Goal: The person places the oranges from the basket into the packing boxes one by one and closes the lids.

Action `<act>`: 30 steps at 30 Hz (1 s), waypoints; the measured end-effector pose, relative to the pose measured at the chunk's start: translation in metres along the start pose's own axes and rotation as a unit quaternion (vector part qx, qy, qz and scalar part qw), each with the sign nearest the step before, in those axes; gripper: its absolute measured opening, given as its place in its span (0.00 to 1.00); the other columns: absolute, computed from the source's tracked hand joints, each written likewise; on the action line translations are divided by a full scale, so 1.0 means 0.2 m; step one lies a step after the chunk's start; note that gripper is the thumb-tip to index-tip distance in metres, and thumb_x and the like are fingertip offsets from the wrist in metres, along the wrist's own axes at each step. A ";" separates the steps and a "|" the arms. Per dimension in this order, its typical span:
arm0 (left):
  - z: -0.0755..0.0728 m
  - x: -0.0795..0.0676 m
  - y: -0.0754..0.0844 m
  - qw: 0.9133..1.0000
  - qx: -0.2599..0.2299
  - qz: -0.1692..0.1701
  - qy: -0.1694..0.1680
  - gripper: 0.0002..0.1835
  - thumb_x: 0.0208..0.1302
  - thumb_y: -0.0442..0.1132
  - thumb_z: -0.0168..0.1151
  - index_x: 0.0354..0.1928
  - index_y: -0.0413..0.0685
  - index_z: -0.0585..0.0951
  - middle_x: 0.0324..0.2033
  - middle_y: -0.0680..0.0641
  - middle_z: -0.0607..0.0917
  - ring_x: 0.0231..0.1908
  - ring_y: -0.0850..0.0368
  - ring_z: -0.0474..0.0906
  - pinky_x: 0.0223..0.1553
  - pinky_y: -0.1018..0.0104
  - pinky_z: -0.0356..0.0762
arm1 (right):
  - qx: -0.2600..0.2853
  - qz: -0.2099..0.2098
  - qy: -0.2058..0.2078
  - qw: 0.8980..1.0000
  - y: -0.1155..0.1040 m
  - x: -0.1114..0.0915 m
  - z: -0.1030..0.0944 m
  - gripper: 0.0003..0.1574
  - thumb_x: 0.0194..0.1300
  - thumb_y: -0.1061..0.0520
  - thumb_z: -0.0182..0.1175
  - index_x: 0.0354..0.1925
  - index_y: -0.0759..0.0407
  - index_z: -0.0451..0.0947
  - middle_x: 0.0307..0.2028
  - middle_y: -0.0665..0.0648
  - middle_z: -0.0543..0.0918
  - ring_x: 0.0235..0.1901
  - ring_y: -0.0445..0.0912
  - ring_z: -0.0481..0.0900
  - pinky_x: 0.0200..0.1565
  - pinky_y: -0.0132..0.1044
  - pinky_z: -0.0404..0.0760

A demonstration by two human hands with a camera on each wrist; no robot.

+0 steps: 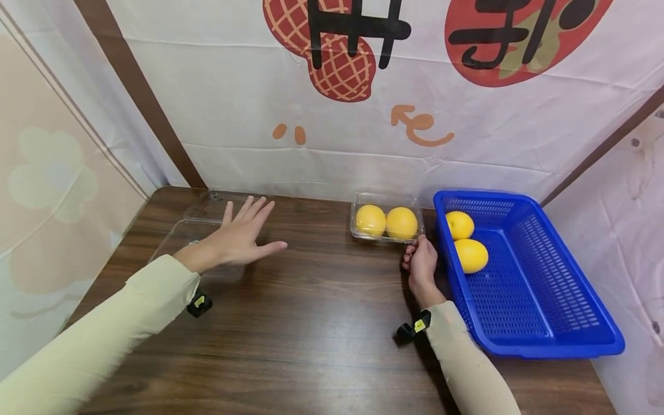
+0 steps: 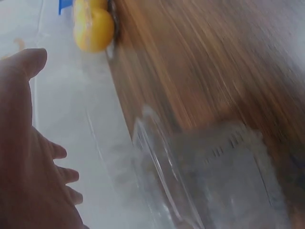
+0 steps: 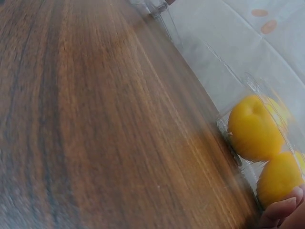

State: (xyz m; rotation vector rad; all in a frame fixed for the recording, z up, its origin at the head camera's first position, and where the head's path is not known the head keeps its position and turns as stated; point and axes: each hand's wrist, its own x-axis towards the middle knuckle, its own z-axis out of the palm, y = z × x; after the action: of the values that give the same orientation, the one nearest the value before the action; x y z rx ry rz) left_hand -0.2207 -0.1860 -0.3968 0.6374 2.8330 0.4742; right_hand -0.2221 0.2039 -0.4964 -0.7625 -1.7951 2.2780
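A clear plastic box (image 1: pixel 387 238) with two round yellow fruits (image 1: pixel 370 220) inside stands at the table's back edge. My right hand (image 1: pixel 422 265) has its fingers curled at the box's front right corner and grips it there. In the right wrist view, fingertips (image 3: pixel 281 208) lie beside the nearer fruit (image 3: pixel 279 177). My left hand (image 1: pixel 233 239) is spread with straight fingers over another clear plastic box (image 1: pixel 178 236) at the back left, which stands open with nothing visible inside. The left wrist view shows this empty box (image 2: pixel 224 176) blurred, below the hand.
A blue plastic basket (image 1: pixel 552 350) stands at the right with two yellow fruits (image 1: pixel 471 256) along its left side. Behind the brown wooden table (image 1: pixel 311 323) hangs a printed white cloth (image 1: pixel 233 115); more cloth hangs at both sides.
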 end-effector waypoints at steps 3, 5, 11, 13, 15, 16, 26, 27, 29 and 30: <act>-0.02 -0.03 -0.04 1.000 -0.010 -0.013 0.001 0.55 0.70 0.71 0.50 0.81 0.41 0.43 0.80 0.35 0.41 0.78 0.34 0.28 0.68 0.27 0.17 | -0.002 -0.001 0.000 1.000 0.00 0.00 0.00 0.18 0.82 0.47 0.41 0.35 0.53 0.66 0.18 0.47 0.71 0.15 0.39 0.66 0.17 0.27 0.67; -0.03 -0.05 -0.06 1.000 -0.012 -0.022 -0.002 0.55 0.70 0.72 0.49 0.82 0.42 0.42 0.80 0.34 0.40 0.78 0.34 0.28 0.68 0.27 0.16 | -0.001 0.003 0.001 1.000 0.00 0.01 0.00 0.19 0.82 0.46 0.41 0.35 0.53 0.66 0.18 0.47 0.71 0.15 0.39 0.66 0.17 0.27 0.67; -0.05 -0.10 -0.14 0.999 -0.007 -0.046 -0.011 0.56 0.70 0.73 0.47 0.82 0.44 0.39 0.80 0.34 0.37 0.77 0.33 0.26 0.65 0.26 0.11 | -0.004 0.010 0.002 1.000 0.00 0.01 0.01 0.18 0.82 0.46 0.41 0.36 0.53 0.66 0.18 0.46 0.71 0.15 0.39 0.66 0.17 0.28 0.67; -0.06 -0.12 -0.16 0.998 -0.006 -0.054 -0.012 0.57 0.69 0.74 0.47 0.82 0.45 0.37 0.80 0.34 0.36 0.77 0.33 0.25 0.64 0.26 0.10 | -0.004 0.010 0.003 1.000 0.00 0.00 0.01 0.18 0.82 0.46 0.41 0.36 0.54 0.66 0.18 0.46 0.71 0.15 0.39 0.66 0.17 0.28 0.67; -0.07 -0.14 -0.18 0.998 -0.009 -0.061 -0.012 0.58 0.68 0.74 0.49 0.82 0.44 0.37 0.80 0.34 0.36 0.77 0.33 0.25 0.64 0.27 0.08 | -0.005 0.009 0.003 1.000 0.00 0.00 0.01 0.18 0.82 0.46 0.41 0.36 0.53 0.66 0.18 0.46 0.71 0.15 0.39 0.66 0.17 0.27 0.67; -0.07 -0.15 -0.19 0.998 -0.010 -0.063 -0.012 0.59 0.67 0.74 0.50 0.81 0.44 0.36 0.79 0.34 0.36 0.77 0.33 0.25 0.64 0.27 0.08 | -0.005 0.009 0.003 1.000 0.00 0.00 0.01 0.18 0.82 0.46 0.41 0.36 0.53 0.66 0.18 0.46 0.71 0.15 0.39 0.66 0.17 0.27 0.67; -0.07 -0.23 -0.32 0.997 -0.021 -0.076 0.003 0.66 0.62 0.71 0.61 0.80 0.39 0.34 0.78 0.28 0.36 0.76 0.28 0.26 0.62 0.25 0.08 | -0.002 0.004 0.003 1.000 0.00 0.01 0.01 0.18 0.82 0.47 0.41 0.35 0.53 0.66 0.18 0.46 0.70 0.15 0.39 0.66 0.17 0.28 0.66; -0.07 -0.24 -0.33 0.997 -0.020 -0.077 0.004 0.66 0.62 0.71 0.61 0.80 0.39 0.34 0.77 0.28 0.35 0.76 0.28 0.26 0.61 0.24 0.08 | -0.003 0.004 0.003 1.000 0.00 0.01 0.01 0.18 0.82 0.47 0.41 0.35 0.53 0.66 0.18 0.46 0.70 0.15 0.39 0.66 0.17 0.27 0.66; -0.07 -0.26 -0.36 0.996 -0.022 -0.081 0.006 0.66 0.62 0.70 0.61 0.80 0.39 0.33 0.77 0.27 0.35 0.76 0.28 0.26 0.61 0.24 0.09 | -0.004 0.003 0.002 1.000 0.00 0.00 0.00 0.18 0.82 0.46 0.41 0.35 0.53 0.66 0.18 0.46 0.70 0.15 0.39 0.66 0.17 0.27 0.66; -0.07 -0.27 -0.38 0.996 -0.023 -0.084 0.007 0.66 0.63 0.70 0.61 0.80 0.39 0.33 0.77 0.27 0.35 0.76 0.28 0.26 0.61 0.23 0.09 | -0.004 0.002 0.001 1.000 0.00 0.00 0.00 0.18 0.82 0.46 0.41 0.35 0.53 0.66 0.18 0.46 0.70 0.15 0.39 0.66 0.17 0.27 0.66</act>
State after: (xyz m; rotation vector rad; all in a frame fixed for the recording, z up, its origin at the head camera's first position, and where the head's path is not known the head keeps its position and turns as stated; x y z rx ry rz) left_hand -0.2054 -0.2778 -0.4042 0.3856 2.8487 0.5131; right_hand -0.2225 0.2032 -0.4967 -0.7708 -1.8042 2.2741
